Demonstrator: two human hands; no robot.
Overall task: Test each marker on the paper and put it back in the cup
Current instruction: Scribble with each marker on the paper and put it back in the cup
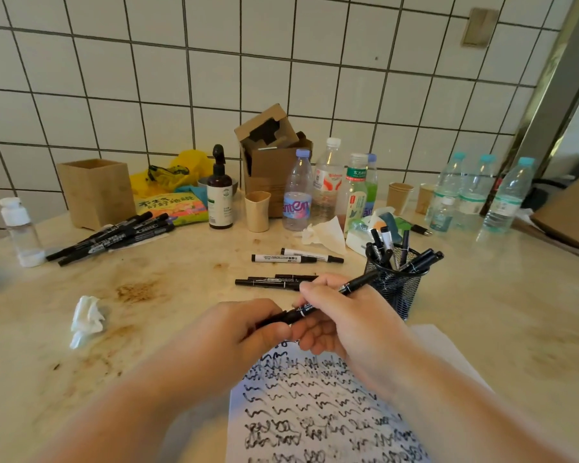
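Observation:
Both my hands hold one black marker (pixel 355 285) above the top of the paper (pixel 318 406), which is covered in rows of black scribbles. My left hand (pixel 244 324) grips the marker's near end, and my right hand (pixel 335 315) grips its middle. The marker's far end points up and right toward the black mesh cup (pixel 395 285), which holds several markers. Two black markers (pixel 271 281) lie on the table just beyond my hands. Two white-barrelled markers (pixel 298 256) lie farther back. A pile of black markers (pixel 114 236) lies at the far left.
Crumpled tissues lie at the left (pixel 87 320) and behind the cup (pixel 325 232). Water bottles (pixel 475 195), a pump bottle (pixel 219 195), paper cups (pixel 257 210), a cardboard box (pixel 271 158) and a wooden box (pixel 96 192) crowd the back of the stained table by the tiled wall.

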